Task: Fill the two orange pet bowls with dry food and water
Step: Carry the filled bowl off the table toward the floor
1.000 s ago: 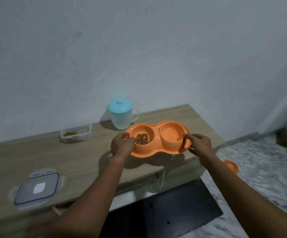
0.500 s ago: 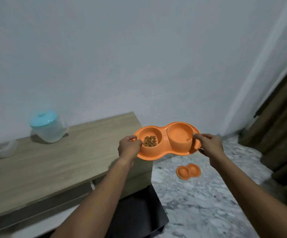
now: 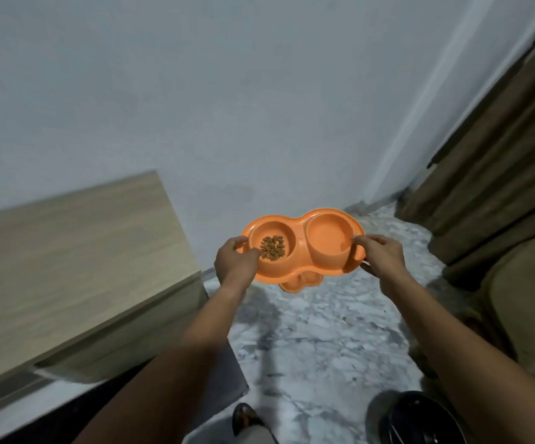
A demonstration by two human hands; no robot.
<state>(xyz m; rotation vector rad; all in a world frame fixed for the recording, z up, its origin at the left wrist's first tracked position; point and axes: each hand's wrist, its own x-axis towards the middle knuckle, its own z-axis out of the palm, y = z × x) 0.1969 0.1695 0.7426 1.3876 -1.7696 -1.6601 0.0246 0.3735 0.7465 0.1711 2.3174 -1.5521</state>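
Orange pet bowls [image 3: 303, 246] in both grips

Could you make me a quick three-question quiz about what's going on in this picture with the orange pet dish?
1. True or false: both hands hold the orange double bowl in the air, off the wooden table.
2. Which well holds the dry food? A) the one by the left hand B) the one by the right hand
3. Fill in: a second orange dish lies on the marble ____.

Key: 1 true; 2 A; 3 floor.
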